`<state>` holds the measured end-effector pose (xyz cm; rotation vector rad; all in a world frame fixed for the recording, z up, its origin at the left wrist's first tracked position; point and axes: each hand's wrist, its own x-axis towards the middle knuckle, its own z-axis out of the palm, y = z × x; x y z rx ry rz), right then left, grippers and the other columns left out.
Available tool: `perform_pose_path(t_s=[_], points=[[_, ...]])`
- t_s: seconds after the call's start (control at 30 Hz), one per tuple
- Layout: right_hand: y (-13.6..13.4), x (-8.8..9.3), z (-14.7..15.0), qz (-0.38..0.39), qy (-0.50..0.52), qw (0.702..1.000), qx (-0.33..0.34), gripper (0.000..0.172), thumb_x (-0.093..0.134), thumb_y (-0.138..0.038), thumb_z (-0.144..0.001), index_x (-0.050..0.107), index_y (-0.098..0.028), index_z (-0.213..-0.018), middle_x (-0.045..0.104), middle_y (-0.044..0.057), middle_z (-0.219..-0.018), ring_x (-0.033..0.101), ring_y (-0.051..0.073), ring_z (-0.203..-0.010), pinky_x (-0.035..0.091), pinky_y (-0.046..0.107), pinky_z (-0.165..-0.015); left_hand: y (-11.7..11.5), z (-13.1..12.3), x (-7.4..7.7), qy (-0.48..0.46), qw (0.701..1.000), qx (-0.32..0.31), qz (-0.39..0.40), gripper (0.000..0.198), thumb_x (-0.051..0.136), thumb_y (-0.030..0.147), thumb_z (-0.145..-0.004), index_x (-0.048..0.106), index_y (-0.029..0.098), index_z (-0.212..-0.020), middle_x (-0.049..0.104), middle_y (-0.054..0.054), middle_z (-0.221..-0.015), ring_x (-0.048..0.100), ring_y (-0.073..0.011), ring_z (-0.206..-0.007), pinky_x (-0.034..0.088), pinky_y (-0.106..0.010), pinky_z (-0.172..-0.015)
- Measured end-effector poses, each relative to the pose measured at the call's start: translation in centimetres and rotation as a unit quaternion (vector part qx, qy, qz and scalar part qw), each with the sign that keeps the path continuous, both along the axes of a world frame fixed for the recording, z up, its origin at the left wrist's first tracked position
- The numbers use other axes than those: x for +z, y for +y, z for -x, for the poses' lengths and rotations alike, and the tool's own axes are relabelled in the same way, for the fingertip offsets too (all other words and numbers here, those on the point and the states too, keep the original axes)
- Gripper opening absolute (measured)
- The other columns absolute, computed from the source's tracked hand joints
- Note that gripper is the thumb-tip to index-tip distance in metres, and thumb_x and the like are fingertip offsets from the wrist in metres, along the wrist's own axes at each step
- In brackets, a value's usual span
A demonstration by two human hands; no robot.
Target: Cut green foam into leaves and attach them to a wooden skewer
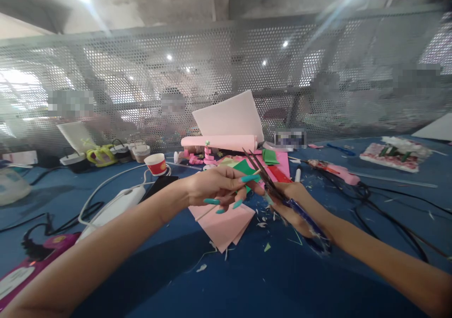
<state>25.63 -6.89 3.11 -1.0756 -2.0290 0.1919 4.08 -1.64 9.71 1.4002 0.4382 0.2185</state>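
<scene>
My left hand (pixel 215 186), with teal painted nails, is closed in a pinch on a thin wooden stick (pixel 208 210) and a small green paper piece (pixel 246 169) at its tip. My right hand (pixel 294 205) grips blue-handled scissors (pixel 268 179), whose blades are parted and point up-left toward the green piece. Both hands hover above pink paper sheets (pixel 224 226) lying on the blue table (pixel 247 280).
Paper scraps litter the table near the hands. Behind lie a pink foam roll (pixel 219 142), a white sheet (pixel 229 115), red and green papers, a paper cup (pixel 156 163), a pink glue gun (pixel 332 170), black cables at right, white cord and a pink device at left. A mesh partition stands behind.
</scene>
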Motion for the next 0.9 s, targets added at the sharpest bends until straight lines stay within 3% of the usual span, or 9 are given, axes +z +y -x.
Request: perform_pose_path(t_s=[0.17,0.33,0.5,0.73,0.9], points=[[-0.3,0.0,0.3,0.010,0.010,1.000,0.016,0.029,0.048,-0.037,-0.087,0.057,-0.019,-0.066,0.056,0.001,-0.053,0.053,0.013,-0.049,0.037,0.024,-0.042,0.2,0.0,-0.3,-0.026,0.996,-0.007,0.081,0.026,0.066,0.022,-0.081,0.067,0.006,-0.101,0.067,-0.003,-0.070,0.061,-0.0077,-0.055,0.043,-0.012,-0.040],[-0.6,0.1,0.6,0.013,0.007,1.000,0.005,0.032,0.050,-0.042,-0.086,0.056,-0.019,-0.064,0.054,0.001,-0.051,0.051,0.013,-0.047,0.035,0.024,-0.042,0.3,0.0,-0.2,0.015,0.998,-0.012,0.066,0.025,0.074,0.026,-0.074,0.070,0.008,-0.090,0.067,-0.001,-0.066,0.055,-0.0049,-0.046,0.042,-0.013,-0.039],[-0.8,0.3,0.6,0.055,0.006,0.998,0.008,0.034,0.053,-0.042,-0.085,0.055,-0.017,-0.062,0.054,0.002,-0.048,0.052,0.013,-0.045,0.033,0.023,-0.041,0.1,0.0,0.2,0.072,0.996,0.047,-0.008,0.014,0.075,0.022,-0.071,0.070,0.009,-0.072,0.064,-0.002,-0.059,0.052,-0.0051,-0.046,0.037,-0.014,-0.039],[-0.9,0.2,0.6,0.083,-0.002,0.997,0.001,0.035,0.053,-0.045,-0.085,0.060,-0.015,-0.070,0.055,0.001,-0.048,0.051,0.013,-0.042,0.033,0.024,-0.041,-0.6,0.1,1.0,0.133,0.982,0.086,-0.103,0.011,0.068,0.022,-0.073,0.070,0.011,-0.070,0.063,-0.002,-0.056,0.047,-0.0046,-0.038,0.033,-0.016,-0.038],[-0.8,-0.2,0.6,0.073,0.001,0.997,-0.023,0.034,0.053,-0.044,-0.086,0.059,-0.017,-0.067,0.056,0.000,-0.047,0.051,0.011,-0.041,0.034,0.022,-0.039,-1.7,-0.2,1.0,0.170,0.939,0.137,-0.266,0.014,0.060,0.021,-0.076,0.070,0.013,-0.071,0.067,-0.002,-0.061,0.050,-0.0057,-0.039,0.040,-0.019,-0.043]])
